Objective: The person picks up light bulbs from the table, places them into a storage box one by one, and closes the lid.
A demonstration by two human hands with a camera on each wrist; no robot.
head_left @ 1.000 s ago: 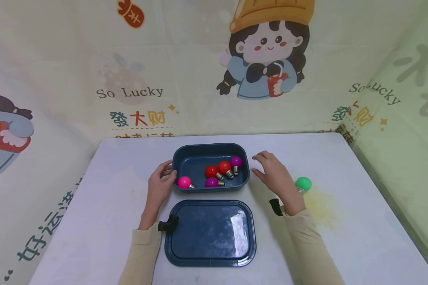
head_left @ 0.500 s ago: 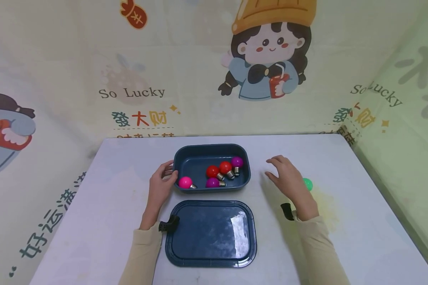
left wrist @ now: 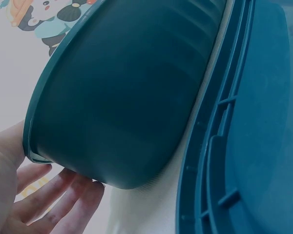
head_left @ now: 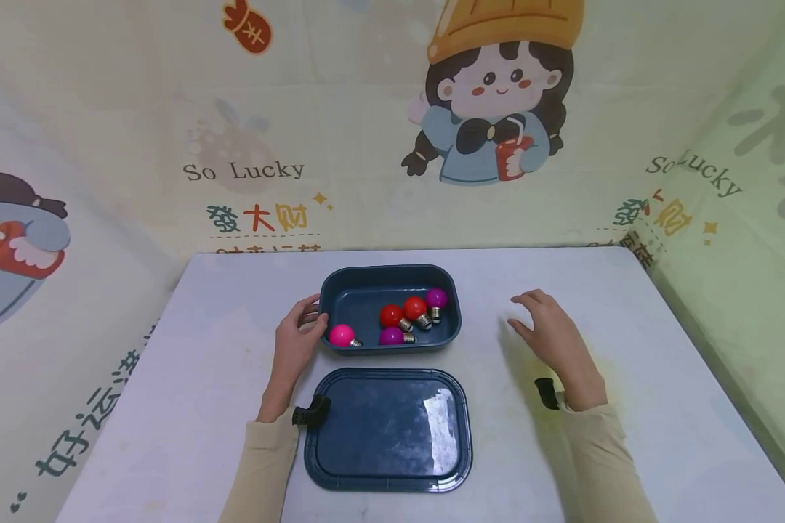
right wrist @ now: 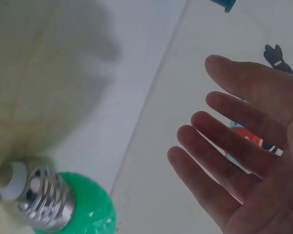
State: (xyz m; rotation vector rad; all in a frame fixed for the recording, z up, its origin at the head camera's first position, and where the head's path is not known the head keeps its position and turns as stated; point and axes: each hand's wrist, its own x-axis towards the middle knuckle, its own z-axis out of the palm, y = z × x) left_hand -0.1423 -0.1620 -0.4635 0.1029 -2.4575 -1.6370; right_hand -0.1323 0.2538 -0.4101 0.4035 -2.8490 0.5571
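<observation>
A dark blue plastic box stands at the far middle of the table, holding coloured light bulbs. Two red bulbs and two purple ones lie toward its right side, and a pink bulb lies in the front left corner. My left hand holds the box's left end, thumb at the rim and fingers against the outer wall. To the right, my right hand hovers with nothing in it, fingers spread and slightly bent. A green bulb shows in the right wrist view; the right arm hides it from the head view.
In front of the box lies a dark blue lid, close to the left wrist. The white table carries a yellowish patch beneath the right forearm. A printed cloth hangs behind the table and along both sides.
My right hand has moved rightward, away from the box, and now covers the green bulb in the head view. The left hand stays on the box.
</observation>
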